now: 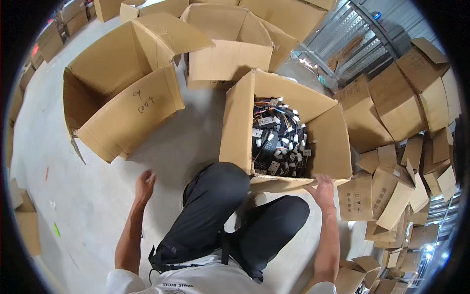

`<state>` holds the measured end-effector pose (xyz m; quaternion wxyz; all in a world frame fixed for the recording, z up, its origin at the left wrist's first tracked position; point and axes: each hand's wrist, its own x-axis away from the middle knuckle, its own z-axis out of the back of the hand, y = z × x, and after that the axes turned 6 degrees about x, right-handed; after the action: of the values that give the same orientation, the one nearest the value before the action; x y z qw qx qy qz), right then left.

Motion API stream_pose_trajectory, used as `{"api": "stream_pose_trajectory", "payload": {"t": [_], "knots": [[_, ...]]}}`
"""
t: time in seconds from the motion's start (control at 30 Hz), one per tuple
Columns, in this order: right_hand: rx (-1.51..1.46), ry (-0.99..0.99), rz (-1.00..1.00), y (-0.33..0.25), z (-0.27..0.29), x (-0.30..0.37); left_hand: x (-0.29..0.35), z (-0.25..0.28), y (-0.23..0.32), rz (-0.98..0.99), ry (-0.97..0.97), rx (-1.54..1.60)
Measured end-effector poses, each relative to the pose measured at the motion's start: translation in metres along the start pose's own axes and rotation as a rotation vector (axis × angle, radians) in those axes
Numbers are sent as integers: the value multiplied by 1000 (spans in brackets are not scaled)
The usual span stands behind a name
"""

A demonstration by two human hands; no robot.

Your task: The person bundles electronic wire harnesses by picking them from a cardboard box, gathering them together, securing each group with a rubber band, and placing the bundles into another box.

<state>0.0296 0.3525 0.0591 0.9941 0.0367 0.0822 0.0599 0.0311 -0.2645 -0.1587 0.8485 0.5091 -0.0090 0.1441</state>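
Observation:
Between my knees and the far boxes stands an open cardboard box (237, 122), partly filled with a jumbled heap of small black electronic parts (281, 139) with coloured wires, white connectors and pale labels. My right hand (323, 190) grips the near rim of this box by its right corner, fingers over the edge. Away to the left, my left hand (145, 186) hangs in the air over the floor, slightly blurred. Its fingers look loosely bent and apart, and I see nothing in them. The larger open carton (132, 112) beyond it is the nearest thing to that hand.
Another open carton (230, 61) stands behind, at the far middle. Many cardboard boxes (396, 103) are piled along the right side. A metal rack (364, 36) rises at the far right. A small green scrap (57, 229) lies on the grey floor (93, 206) at left.

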Motion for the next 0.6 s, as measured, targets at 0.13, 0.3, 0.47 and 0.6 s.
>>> {"api": "stream_pose_trajectory", "payload": {"t": [0.13, 0.3, 0.47, 0.6], "knots": [[-6, -217, -38, 21, -9, -17, -39, -38, 195, -223, -292, 233], [112, -168, -6, 123, -18, 2, -91, -134, 288, -260, -569, 246], [181, -249, -168, 168, -43, 2, -106, -203, 307, -31, -605, 18], [123, -158, -262, 184, -38, 35, -98, -218, 317, -3, -627, 84]]}}
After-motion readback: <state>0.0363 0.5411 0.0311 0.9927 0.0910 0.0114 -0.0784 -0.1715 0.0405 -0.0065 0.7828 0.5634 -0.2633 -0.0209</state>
